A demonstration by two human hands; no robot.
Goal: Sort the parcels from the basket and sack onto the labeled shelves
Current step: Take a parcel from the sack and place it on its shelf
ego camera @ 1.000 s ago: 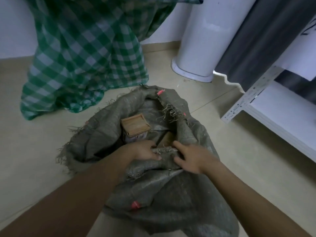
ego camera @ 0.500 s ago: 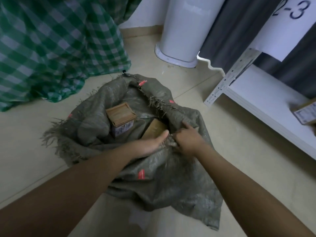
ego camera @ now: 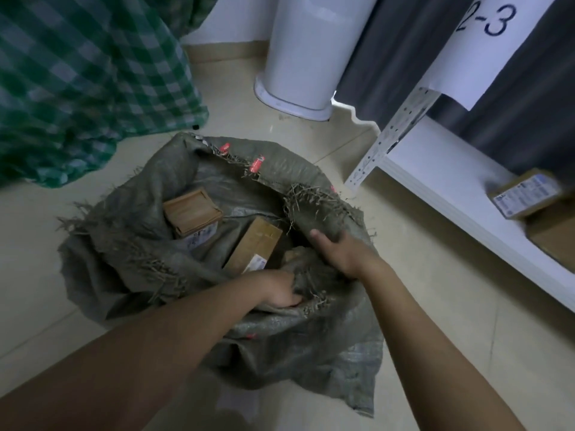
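Grey sack (ego camera: 161,269) lies open on tile floor (ego camera: 435,290), mouth facing up-left. Shelf (ego camera: 441,181) at right, bare floor between. Long box (ego camera: 253,244) inside points up-right; square box (ego camera: 193,211) beside it. Right hand (ego camera: 342,251) grasps the rim; left hand (ego camera: 278,290) clutches the near edge.
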